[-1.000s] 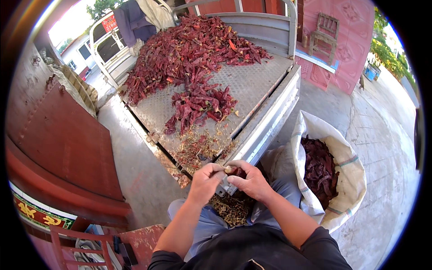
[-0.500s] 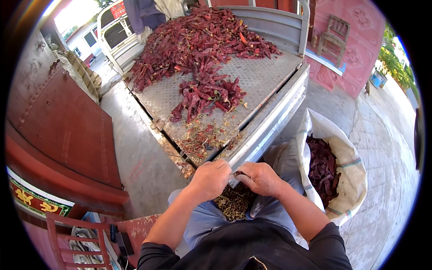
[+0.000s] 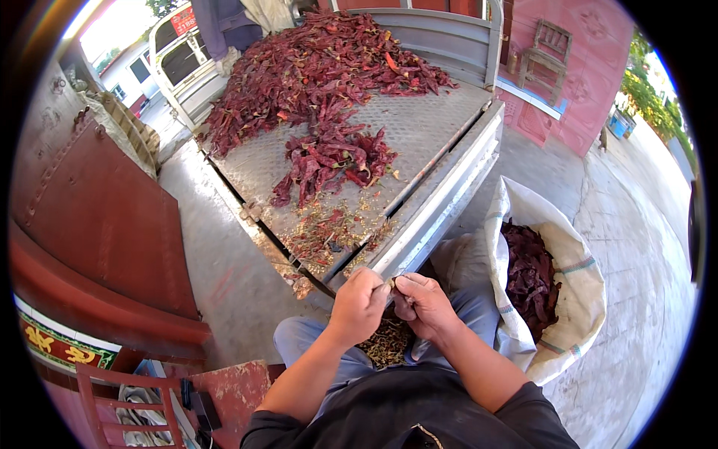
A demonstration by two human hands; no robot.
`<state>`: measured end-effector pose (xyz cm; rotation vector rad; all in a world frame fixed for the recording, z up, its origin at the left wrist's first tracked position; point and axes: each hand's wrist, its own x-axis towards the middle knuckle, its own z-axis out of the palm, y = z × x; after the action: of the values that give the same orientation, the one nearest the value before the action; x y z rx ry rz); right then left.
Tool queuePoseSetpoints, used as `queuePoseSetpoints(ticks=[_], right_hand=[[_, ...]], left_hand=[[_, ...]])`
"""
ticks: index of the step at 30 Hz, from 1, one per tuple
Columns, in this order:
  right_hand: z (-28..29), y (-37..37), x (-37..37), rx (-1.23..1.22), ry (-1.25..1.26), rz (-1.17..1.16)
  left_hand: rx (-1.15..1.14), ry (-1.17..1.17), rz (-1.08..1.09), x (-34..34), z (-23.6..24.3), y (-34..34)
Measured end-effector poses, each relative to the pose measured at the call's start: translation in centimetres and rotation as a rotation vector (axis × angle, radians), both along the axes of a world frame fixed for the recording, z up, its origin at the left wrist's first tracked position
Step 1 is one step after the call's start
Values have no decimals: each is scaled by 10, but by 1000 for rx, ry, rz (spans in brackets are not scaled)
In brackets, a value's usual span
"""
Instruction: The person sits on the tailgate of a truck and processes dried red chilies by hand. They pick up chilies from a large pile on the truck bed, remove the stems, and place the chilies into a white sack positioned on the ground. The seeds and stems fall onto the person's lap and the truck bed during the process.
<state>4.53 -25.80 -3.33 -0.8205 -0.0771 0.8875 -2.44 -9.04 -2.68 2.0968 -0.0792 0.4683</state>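
Note:
My left hand point(image 3: 359, 307) and my right hand point(image 3: 429, 305) meet in front of the truck bed's corner, both closed in a pinch. Between their fingertips is a dried chili pepper point(image 3: 404, 305), mostly covered by the right fingers, with a pale stem end at the left fingertips. Below them, between my knees, lie many pale stems point(image 3: 385, 346); what contains them is mostly hidden. A small pile of dark red dried chilies point(image 3: 333, 165) lies on the metal truck bed point(image 3: 441, 120), just in front of a much larger heap point(image 3: 314, 71).
To my right stands a white woven sack point(image 3: 580, 299) with dark dried chilies point(image 3: 529, 280) inside. Stem scraps and seeds point(image 3: 325, 236) litter the bed's near corner. A red chair point(image 3: 131, 404) is at lower left, a red metal door point(image 3: 112, 232) at left, and a wooden chair point(image 3: 546, 63) by the pink wall.
My fingertips have shifted their grip and turned slightly, and a pale stem end now shows between them. The whole scene has moved a little left as my head turned.

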Motion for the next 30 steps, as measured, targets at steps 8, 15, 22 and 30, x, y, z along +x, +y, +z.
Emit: queuePoseSetpoints(ticks=[8,15,22,30], right_hand=[[27,-38,7,13,-234,245],[27,-31,-2,-614,-1077,-237],[62,-103,24,-310,-463,-389],[-14,-241,103,-1347,-1131,-682]], left_hand=[[-671,365,-550,-1,26,13],[487,-134,-108,11,16,-14],[524,356,-102,-28,-42,-8],[422,-19,426,45,-5,93]])
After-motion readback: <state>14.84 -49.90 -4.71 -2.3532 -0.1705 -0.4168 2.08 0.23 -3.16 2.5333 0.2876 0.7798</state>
